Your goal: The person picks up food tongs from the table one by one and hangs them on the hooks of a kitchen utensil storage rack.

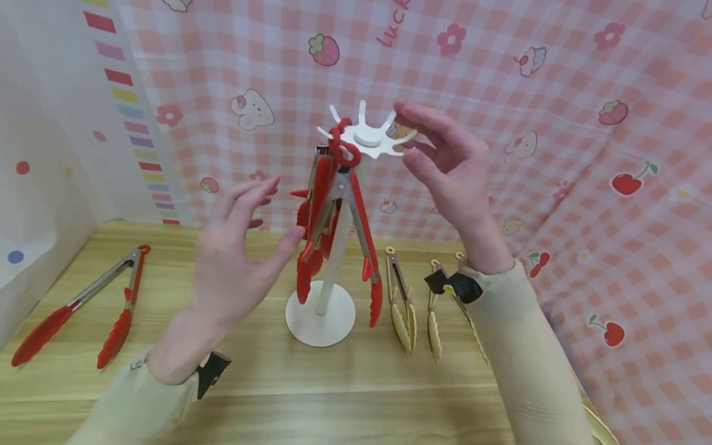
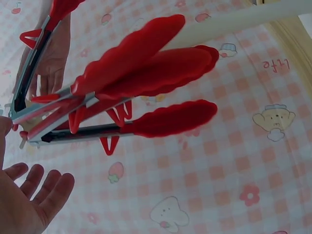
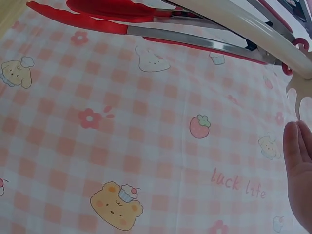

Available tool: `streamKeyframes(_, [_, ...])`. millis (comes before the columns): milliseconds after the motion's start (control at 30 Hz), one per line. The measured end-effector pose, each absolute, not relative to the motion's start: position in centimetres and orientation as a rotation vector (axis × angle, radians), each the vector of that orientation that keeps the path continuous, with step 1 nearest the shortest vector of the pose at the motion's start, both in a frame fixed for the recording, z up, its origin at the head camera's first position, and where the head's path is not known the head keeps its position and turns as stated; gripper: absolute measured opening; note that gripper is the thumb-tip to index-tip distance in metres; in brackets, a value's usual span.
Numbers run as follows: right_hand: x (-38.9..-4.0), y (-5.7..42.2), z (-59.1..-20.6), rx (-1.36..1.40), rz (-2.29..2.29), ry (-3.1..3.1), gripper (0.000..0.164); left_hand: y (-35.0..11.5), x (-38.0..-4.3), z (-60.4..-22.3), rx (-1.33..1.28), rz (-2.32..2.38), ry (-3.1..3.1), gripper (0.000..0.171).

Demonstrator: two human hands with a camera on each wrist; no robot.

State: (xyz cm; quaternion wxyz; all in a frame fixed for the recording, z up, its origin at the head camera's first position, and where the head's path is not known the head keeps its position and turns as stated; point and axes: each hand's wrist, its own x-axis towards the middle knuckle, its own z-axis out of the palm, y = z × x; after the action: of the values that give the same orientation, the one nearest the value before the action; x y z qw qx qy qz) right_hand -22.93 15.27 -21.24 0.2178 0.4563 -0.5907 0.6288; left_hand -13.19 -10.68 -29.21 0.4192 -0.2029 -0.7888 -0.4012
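A white stand [image 1: 320, 314] with a round base and a crown of prongs [image 1: 368, 135] rises from the table. Red tongs [image 1: 361, 216] hang by their red loops from its left and front prongs, arms spread. My right hand [image 1: 453, 164] is at the crown's right side, thumb and fingers apart, fingertips right at the prongs. In the right wrist view its straight fingers [image 3: 298, 151] meet a prong tip. To the left of the hanging tongs, my left hand [image 1: 236, 253] is spread with nothing in it; its thumb overlaps their edge in the head view.
Another pair of red tongs [image 1: 130, 290] lies spread on the table [image 1: 267, 395] at the left. Several cream tongs [image 1: 402, 303] lie right of the stand, partly behind my right forearm. A checked pink cloth [image 1: 473, 80] hangs behind. A pale curved edge [image 1: 599, 426] shows bottom right.
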Motion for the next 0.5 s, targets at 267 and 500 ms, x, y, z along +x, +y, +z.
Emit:
streamKeyframes(267, [-23.6, 15.7, -21.0, 1.301, 1.848, -1.713, 0.061, -12.5, -13.0, -30.1, -0.459, -0.965, -2.037, 0.064])
streamKeyframes(500, [-24.2, 15.7, -20.7, 1.350, 1.858, -1.758, 0.070, -14.4, -12.6, -30.4, -0.356, -0.988, -2.108, 0.062])
